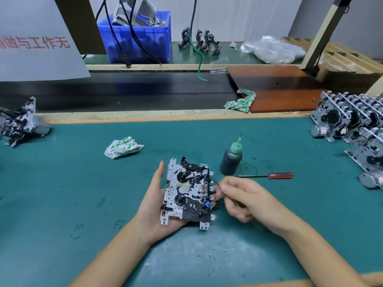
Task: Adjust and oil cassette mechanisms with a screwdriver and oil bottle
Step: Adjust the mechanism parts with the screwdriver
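A silver and black cassette mechanism [187,192] rests in my left hand [154,201], held a little above the green mat [83,183]. My right hand [248,200] pinches a thin dark tool [215,181] whose tip touches the mechanism's right edge. A dark oil bottle [231,160] with a green needle cap stands upright just behind my right hand. Beside the bottle lies a red-handled screwdriver [279,175], flat on the mat, with no hand on it.
A crumpled rag [122,147] lies at mid-left. Stacked cassette mechanisms [352,123] line the right edge, and another [19,123] sits at far left. Behind runs a dark conveyor belt [124,92], with a brown board [275,88], a second rag [241,103] and a blue bin [136,36].
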